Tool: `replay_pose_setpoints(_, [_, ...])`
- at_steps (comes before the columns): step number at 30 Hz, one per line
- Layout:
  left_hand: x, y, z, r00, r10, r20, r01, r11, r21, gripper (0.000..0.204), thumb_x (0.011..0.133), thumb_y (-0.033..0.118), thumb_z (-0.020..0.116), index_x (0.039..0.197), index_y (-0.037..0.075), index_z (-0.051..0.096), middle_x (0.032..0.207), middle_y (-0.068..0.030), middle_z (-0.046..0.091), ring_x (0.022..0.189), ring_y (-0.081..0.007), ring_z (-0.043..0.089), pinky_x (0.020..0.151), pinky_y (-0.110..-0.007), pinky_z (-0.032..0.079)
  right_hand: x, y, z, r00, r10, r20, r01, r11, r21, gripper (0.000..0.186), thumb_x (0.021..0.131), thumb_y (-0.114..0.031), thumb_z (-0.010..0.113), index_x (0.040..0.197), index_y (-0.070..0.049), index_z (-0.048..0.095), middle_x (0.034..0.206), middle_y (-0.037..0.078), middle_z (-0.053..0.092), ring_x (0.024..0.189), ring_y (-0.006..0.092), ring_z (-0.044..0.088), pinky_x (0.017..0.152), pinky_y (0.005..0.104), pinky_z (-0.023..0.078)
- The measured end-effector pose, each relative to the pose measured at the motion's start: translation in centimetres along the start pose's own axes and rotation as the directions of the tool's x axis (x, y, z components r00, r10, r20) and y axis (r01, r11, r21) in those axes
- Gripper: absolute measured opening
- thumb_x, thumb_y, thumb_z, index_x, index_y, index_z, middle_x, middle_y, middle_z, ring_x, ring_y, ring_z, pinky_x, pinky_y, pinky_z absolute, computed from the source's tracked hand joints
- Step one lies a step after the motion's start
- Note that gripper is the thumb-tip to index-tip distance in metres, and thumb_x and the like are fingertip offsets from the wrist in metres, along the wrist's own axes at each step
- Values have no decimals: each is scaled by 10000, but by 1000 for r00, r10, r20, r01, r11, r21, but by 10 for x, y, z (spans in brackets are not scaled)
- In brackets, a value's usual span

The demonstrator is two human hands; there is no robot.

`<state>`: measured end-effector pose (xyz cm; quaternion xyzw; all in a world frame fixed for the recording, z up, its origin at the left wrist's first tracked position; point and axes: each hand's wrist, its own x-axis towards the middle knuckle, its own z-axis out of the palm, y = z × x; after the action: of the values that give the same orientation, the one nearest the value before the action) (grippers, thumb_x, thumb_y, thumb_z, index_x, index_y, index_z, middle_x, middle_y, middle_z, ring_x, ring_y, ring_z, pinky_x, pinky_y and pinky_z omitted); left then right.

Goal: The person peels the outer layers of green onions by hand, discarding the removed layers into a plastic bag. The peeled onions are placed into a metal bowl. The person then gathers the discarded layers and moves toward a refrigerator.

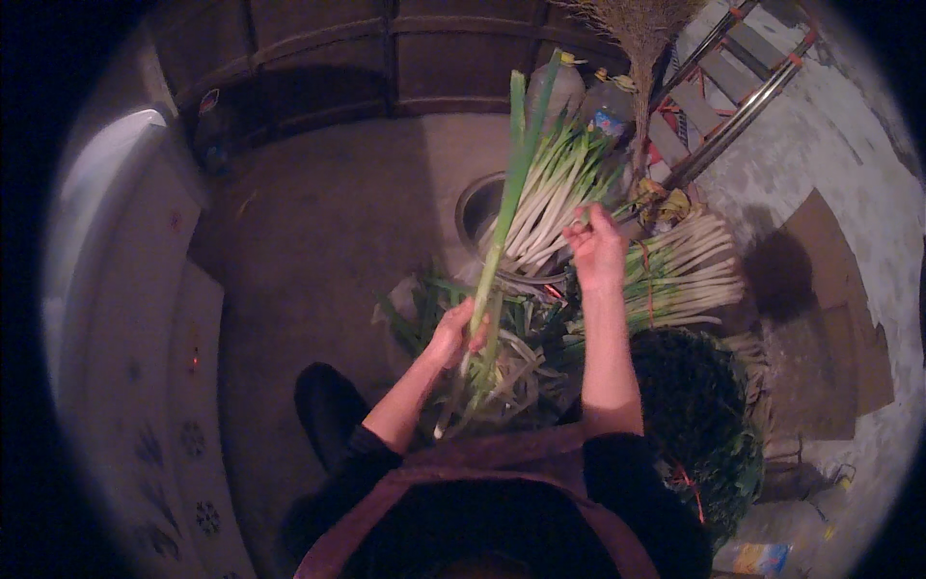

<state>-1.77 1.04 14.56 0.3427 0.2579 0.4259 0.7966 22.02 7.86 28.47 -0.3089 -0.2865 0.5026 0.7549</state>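
My left hand (455, 333) is closed round the lower part of a long scallion (502, 227), which slants up and away with its green tops at the far end. Raised to the right of it is my right hand (598, 256), its fingers drawn together in a pinch; whatever they grip is too small to make out. Beyond my hands, a heap of white-stemmed scallions (555, 193) lies across a round metal basin (465, 207). A tied bundle of scallions (685, 270) rests to the right of my right wrist. Loose leaves and peelings (521, 367) are piled below my hands.
Dark leafy greens (699, 415) with a red tie lie by my right arm. Flat cardboard (834, 318) is at the right. A straw broom (641, 48) and a metal ladder (743, 111) stand at the back right. A white cabinet (125, 289) lines the left side.
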Motion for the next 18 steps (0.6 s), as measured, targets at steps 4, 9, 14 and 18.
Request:
replay_pose_setpoints(4, [-4, 2, -4, 998, 8, 66, -14, 996, 87, 514, 1084, 497, 363, 912, 54, 560, 629, -48, 521, 475, -127, 432, 482, -275, 359, 5, -1, -22, 965, 219, 143, -33, 641, -766, 319, 1036, -342, 587, 1118, -44, 667, 995, 49, 704, 835, 113, 638, 746, 330, 564])
replay_pose_setpoints(9, [3, 2, 3, 977, -97, 189, 80, 992, 97, 553, 1068, 542, 365, 902, 57, 572, 645, -44, 528, 481, -132, 450, 472, -273, 355, -26, 12, -5, 879, 288, 381, -7, 804, -594, 350, 1032, -348, 602, 1147, -30, 693, 982, 5, 693, 884, 92, 630, 717, 267, 531])
replay_pose_setpoints(14, [-1, -4, 16, 993, -21, 114, 21, 1000, 8, 509, 1030, 559, 476, 1008, 60, 575, 693, -37, 550, 495, -128, 477, 481, -253, 379, -42, 12, 24, 928, 165, 334, 59, 820, -569, 233, 988, -281, 678, 1068, -62, 698, 895, -24, 695, 779, 58, 638, 655, 225, 515])
replay_pose_setpoints(18, [-1, -6, 23, 988, 123, 89, -131, 987, 94, 429, 1022, 482, 558, 1131, 67, 547, 709, -46, 572, 498, -120, 481, 486, -249, 391, -48, 19, 21, 963, 171, 209, -42, 861, -508, 192, 993, -256, 671, 1022, -67, 684, 891, -23, 693, 751, 52, 628, 615, 219, 509])
